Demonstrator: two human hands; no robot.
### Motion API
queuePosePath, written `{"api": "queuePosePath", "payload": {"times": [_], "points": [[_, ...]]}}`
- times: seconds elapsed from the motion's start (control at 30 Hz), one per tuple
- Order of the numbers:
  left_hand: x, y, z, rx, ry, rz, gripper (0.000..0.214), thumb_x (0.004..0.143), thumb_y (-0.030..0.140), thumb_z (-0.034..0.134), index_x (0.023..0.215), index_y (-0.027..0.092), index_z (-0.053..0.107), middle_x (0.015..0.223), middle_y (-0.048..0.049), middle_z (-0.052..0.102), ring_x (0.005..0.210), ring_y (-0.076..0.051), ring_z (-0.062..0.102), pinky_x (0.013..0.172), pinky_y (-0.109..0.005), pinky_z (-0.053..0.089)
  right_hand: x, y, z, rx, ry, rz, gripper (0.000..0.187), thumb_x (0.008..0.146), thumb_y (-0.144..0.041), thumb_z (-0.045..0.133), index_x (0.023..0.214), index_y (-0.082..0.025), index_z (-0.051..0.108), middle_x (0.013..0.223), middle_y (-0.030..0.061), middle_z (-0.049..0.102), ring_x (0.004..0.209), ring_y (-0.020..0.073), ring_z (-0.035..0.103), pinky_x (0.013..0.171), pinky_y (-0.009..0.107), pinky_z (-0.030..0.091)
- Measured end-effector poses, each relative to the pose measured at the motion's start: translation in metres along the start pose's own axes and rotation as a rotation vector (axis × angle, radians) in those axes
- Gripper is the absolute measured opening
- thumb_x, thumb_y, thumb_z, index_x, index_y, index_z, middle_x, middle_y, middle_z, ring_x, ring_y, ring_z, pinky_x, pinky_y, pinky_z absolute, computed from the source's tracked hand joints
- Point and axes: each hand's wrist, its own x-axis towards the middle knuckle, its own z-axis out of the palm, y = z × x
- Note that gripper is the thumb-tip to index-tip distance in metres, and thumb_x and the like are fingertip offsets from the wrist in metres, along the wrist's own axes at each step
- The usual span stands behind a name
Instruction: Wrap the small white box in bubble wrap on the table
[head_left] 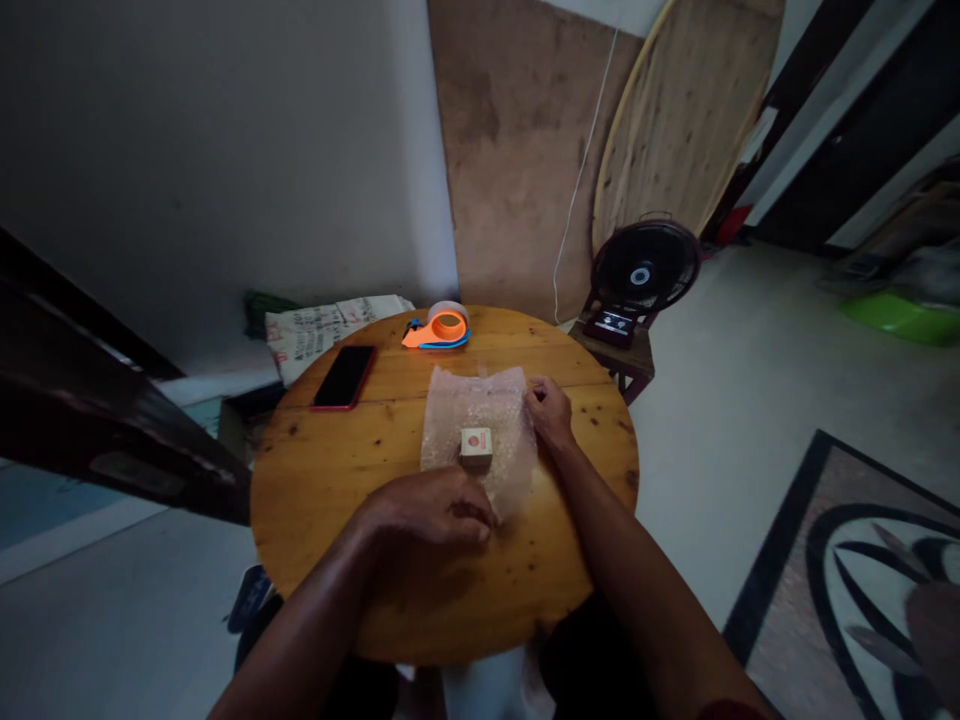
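Note:
A sheet of bubble wrap (480, 410) lies flat in the middle of a round wooden table (322, 480). A small tan box (475, 447) with a red mark sits on the sheet. My left hand (435, 505) is curled at the sheet's near edge, its fingers pinched on the bubble wrap's corner. My right hand (550, 412) rests at the sheet's far right edge, fingers closed on that edge.
An orange and blue tape dispenser (439, 328) stands at the table's far side. A dark phone in a red case (344, 377) lies at the far left. A black fan (645, 268) sits on a stool beyond the table. A patterned rug (862, 580) covers the floor to the right.

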Motion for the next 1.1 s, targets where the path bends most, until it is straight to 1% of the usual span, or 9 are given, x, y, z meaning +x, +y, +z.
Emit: {"api": "queuePosePath", "payload": {"times": [0.1, 0.17, 0.33, 0.4, 0.47, 0.6, 0.77, 0.9, 1.1], "points": [[0.003, -0.004, 0.003, 0.031, -0.097, -0.003, 0.019, 0.081, 0.024, 0.056, 0.09, 0.018, 0.071, 0.075, -0.0005, 0.068, 0.064, -0.011, 0.057, 0.057, -0.019, 0.04, 0.001, 0.0, 0.0, 0.0, 0.006, 0.003, 0.028, 0.075, -0.026, 0.051, 0.099, -0.021, 0.064, 0.085, 0.0034, 0.069, 0.081, 0.0194, 0.063, 0.077, 0.031, 0.044], [0.003, -0.005, 0.002, 0.015, 0.0, -0.026, 0.017, 0.082, 0.023, 0.054, 0.083, 0.016, 0.069, 0.068, 0.0018, 0.063, 0.06, -0.009, 0.053, 0.055, -0.019, 0.037, 0.001, 0.0, 0.001, -0.001, 0.01, 0.009, 0.027, 0.075, -0.027, 0.052, 0.098, -0.021, 0.064, 0.085, 0.0037, 0.069, 0.081, 0.0199, 0.063, 0.079, 0.032, 0.045], [0.004, -0.01, -0.002, -0.025, 0.566, -0.09, 0.021, 0.088, 0.03, 0.05, 0.082, 0.015, 0.064, 0.073, -0.0003, 0.062, 0.068, -0.011, 0.056, 0.061, -0.021, 0.042, 0.001, 0.001, 0.001, 0.006, -0.002, 0.007, 0.027, 0.076, -0.028, 0.052, 0.099, -0.022, 0.064, 0.086, 0.0033, 0.07, 0.082, 0.0194, 0.063, 0.079, 0.031, 0.045], [0.007, -0.017, -0.004, 0.092, 0.793, -0.09, 0.019, 0.087, 0.031, 0.052, 0.084, 0.016, 0.064, 0.08, -0.0028, 0.063, 0.074, -0.014, 0.058, 0.067, -0.024, 0.045, 0.001, 0.0, 0.001, 0.004, 0.0, 0.01, 0.028, 0.076, -0.028, 0.052, 0.1, -0.022, 0.064, 0.086, 0.0031, 0.07, 0.083, 0.0191, 0.063, 0.078, 0.03, 0.045], [0.01, -0.028, -0.006, 0.271, 0.933, -0.073, 0.016, 0.084, 0.029, 0.055, 0.09, 0.017, 0.064, 0.09, -0.0056, 0.064, 0.087, -0.018, 0.059, 0.079, -0.03, 0.047, 0.0, -0.001, -0.001, -0.002, -0.001, 0.018, 0.028, 0.076, -0.028, 0.052, 0.1, -0.021, 0.064, 0.086, 0.0032, 0.07, 0.083, 0.0191, 0.063, 0.079, 0.03, 0.045], [0.016, -0.043, -0.007, 0.415, 0.921, -0.138, 0.034, 0.082, 0.029, 0.056, 0.115, 0.019, 0.058, 0.117, -0.0096, 0.06, 0.112, -0.023, 0.054, 0.098, -0.037, 0.043, -0.002, -0.005, -0.003, 0.002, -0.009, 0.027, 0.025, 0.076, -0.027, 0.052, 0.098, -0.022, 0.064, 0.088, 0.0028, 0.071, 0.083, 0.0187, 0.064, 0.079, 0.03, 0.045], [0.023, -0.039, 0.005, 0.415, 0.709, -0.237, 0.071, 0.074, 0.035, 0.065, 0.138, 0.02, 0.039, 0.139, -0.011, 0.047, 0.126, -0.029, 0.044, 0.105, -0.043, 0.037, -0.003, -0.005, -0.004, 0.003, 0.012, 0.015, 0.022, 0.076, -0.023, 0.053, 0.094, -0.023, 0.065, 0.087, 0.0014, 0.071, 0.084, 0.0181, 0.064, 0.079, 0.029, 0.046], [0.025, -0.033, 0.013, 0.389, 0.579, -0.267, 0.082, 0.069, 0.029, 0.067, 0.143, 0.019, 0.034, 0.135, -0.0122, 0.049, 0.119, -0.029, 0.049, 0.101, -0.042, 0.041, -0.003, -0.004, -0.004, 0.01, -0.003, 0.003, 0.02, 0.077, -0.023, 0.053, 0.092, -0.023, 0.065, 0.088, 0.0016, 0.071, 0.084, 0.018, 0.064, 0.078, 0.028, 0.046], [0.018, -0.032, 0.012, 0.39, 0.555, -0.284, 0.076, 0.073, 0.023, 0.059, 0.144, 0.021, 0.034, 0.13, -0.0112, 0.052, 0.118, -0.027, 0.049, 0.1, -0.039, 0.04, -0.004, -0.005, -0.003, 0.0, -0.005, 0.018, 0.024, 0.078, -0.025, 0.053, 0.098, -0.021, 0.065, 0.09, 0.0035, 0.071, 0.086, 0.0186, 0.064, 0.08, 0.03, 0.045]]}}
